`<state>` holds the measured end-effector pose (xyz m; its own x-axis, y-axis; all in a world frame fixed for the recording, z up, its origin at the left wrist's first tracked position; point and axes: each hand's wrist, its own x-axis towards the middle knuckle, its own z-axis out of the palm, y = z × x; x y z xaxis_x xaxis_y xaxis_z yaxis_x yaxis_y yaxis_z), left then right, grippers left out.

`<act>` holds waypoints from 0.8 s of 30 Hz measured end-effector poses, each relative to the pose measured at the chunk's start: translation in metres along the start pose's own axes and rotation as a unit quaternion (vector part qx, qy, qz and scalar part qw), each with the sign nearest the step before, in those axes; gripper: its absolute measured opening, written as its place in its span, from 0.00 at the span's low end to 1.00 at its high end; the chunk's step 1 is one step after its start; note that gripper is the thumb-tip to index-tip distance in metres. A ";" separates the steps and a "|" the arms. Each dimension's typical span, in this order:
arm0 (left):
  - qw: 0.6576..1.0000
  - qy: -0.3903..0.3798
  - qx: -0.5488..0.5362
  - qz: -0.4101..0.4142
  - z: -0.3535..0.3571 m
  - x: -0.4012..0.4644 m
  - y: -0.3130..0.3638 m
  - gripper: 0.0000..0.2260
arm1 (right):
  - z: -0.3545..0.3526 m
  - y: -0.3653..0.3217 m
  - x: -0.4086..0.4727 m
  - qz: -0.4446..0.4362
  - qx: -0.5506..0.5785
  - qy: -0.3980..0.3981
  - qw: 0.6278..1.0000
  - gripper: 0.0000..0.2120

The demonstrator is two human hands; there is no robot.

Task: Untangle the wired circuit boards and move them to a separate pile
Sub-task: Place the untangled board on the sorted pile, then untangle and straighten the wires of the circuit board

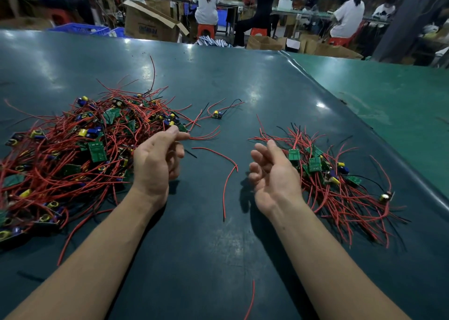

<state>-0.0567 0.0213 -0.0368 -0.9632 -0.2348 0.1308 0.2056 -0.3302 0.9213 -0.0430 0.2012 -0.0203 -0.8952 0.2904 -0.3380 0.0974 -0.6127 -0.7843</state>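
Observation:
A big tangled heap of green circuit boards with red and black wires (73,149) covers the left of the dark green table (206,234). A smaller pile of the same boards (335,178) lies to the right. My left hand (158,159) hovers at the big heap's right edge, fingers loosely curled, thumb and forefinger near a red wire end; I cannot tell if they pinch it. My right hand (272,173) floats palm-up just left of the small pile, fingers relaxed and holding nothing. One single board (216,115) with its wires lies apart, beyond both hands.
Loose red wires (227,173) lie between my hands, and another red wire (251,300) sits near the front edge. A lighter green table (393,105) adjoins on the right. Beyond the far edge are cardboard boxes (150,23), blue crates and seated people at other benches.

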 end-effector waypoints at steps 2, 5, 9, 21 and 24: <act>0.995 0.007 0.082 0.052 0.002 -0.001 -0.003 0.11 | -0.002 0.000 0.002 -0.008 -0.040 -0.008 0.999 0.11; 0.947 0.013 0.280 0.157 0.004 -0.006 -0.008 0.08 | -0.004 0.001 0.003 -0.009 -0.096 -0.039 0.995 0.10; 0.847 -0.009 0.480 0.227 0.004 -0.015 -0.008 0.08 | -0.001 0.006 0.001 -0.034 -0.177 -0.083 0.980 0.10; 0.652 0.237 0.703 0.156 -0.032 0.008 0.021 0.19 | -0.003 0.012 0.000 -0.068 -0.262 -0.143 0.952 0.12; 0.635 0.251 0.721 0.117 -0.039 0.009 0.021 0.15 | -0.004 0.011 0.000 -0.068 -0.263 -0.148 0.951 0.11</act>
<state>-0.0540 -0.0235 -0.0302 -0.6843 -0.5054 0.5257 -0.3891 0.8628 0.3229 -0.0399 0.1969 -0.0311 -0.9908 0.0728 -0.1143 0.1059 -0.1101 -0.9883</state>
